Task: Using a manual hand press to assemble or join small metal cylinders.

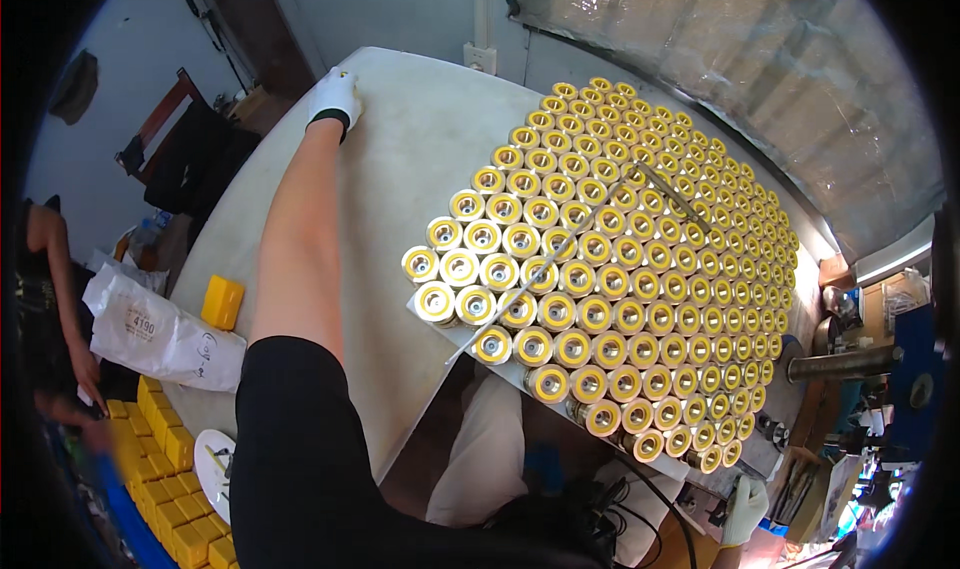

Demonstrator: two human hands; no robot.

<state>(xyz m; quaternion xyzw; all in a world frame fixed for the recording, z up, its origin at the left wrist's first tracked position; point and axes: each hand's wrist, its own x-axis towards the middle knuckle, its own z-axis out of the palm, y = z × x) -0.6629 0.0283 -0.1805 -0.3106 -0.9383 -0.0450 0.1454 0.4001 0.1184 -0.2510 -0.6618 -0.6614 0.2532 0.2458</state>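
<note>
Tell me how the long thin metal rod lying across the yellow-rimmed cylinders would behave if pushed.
The long thin metal rod looks stiff and light. Resting only on the yellow-rimmed cylinders' smooth tops, it would probably slide or roll easily, and could drop off at the table edge.

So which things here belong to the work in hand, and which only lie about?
In the work: left hand in a white glove at the far edge of the white table; yellow-capped cylinders; long metal rod; right hand.
Lying about: yellow block; white bag; stacked yellow boxes.
</note>
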